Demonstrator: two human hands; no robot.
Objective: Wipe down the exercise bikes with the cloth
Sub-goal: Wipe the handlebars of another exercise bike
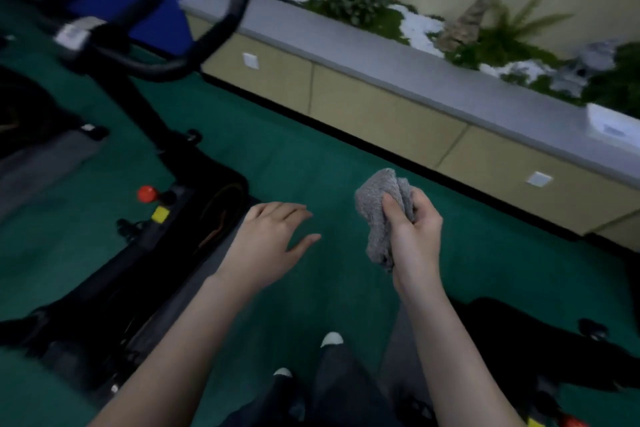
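Now the right hand has its grip clenched on the grey cloth; the left hand is released, fingers spread.
Blurred exercise bike stands left, its base cut off; another dark bike is hard to see right. Between them green floor lies open up to the cabinet.

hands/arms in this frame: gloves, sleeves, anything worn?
Nothing worn. Left hand and right hand are bare: no gloves, rings, or watch visible. Both forearms are bare to the frame's bottom edge, with no sleeve in view. The picture is slightly blurred, so finer detail cannot be told.
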